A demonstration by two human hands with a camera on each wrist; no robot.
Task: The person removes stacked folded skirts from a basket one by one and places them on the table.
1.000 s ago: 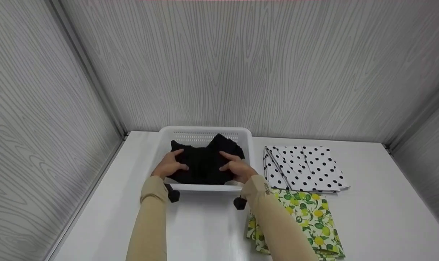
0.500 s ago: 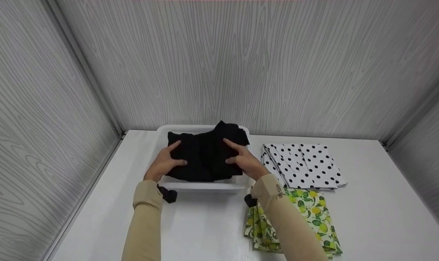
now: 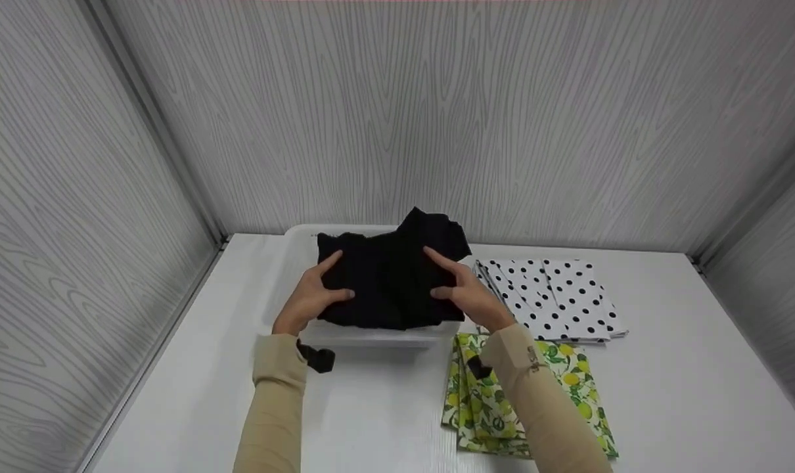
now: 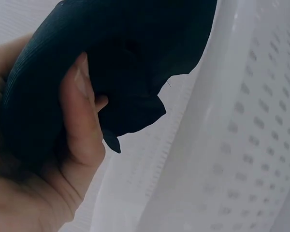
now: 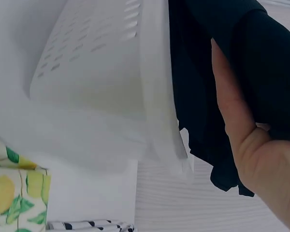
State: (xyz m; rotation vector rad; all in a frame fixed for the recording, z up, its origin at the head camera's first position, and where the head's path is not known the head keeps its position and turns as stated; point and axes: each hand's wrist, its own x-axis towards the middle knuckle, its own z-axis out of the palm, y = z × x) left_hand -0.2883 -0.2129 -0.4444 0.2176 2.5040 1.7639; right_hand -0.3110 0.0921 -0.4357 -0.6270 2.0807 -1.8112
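Note:
A folded black cloth (image 3: 391,282) is held up over the white plastic basket (image 3: 371,339), covering most of its opening in the head view. My left hand (image 3: 309,295) grips the cloth's left side. On the other side, my right hand (image 3: 473,295) holds it in the same way. In the left wrist view the thumb and fingers curl round the black cloth (image 4: 130,58), whose loose corners hang beside the slotted basket wall (image 4: 251,125). The right wrist view has the cloth's edges (image 5: 198,96) drooping past the basket rim (image 5: 157,72). What lies inside the basket is hidden.
To the right of the basket lies a folded white cloth with black dots (image 3: 562,295). Nearer to me is a folded lemon-print cloth (image 3: 571,378), partly under my right forearm. The white table (image 3: 673,368) is bounded by grey wood-grain panels (image 3: 410,131).
Both hands have raised the black cloth from inside the basket to above its rim. It has also shifted slightly to the right, partly past the basket's right edge.

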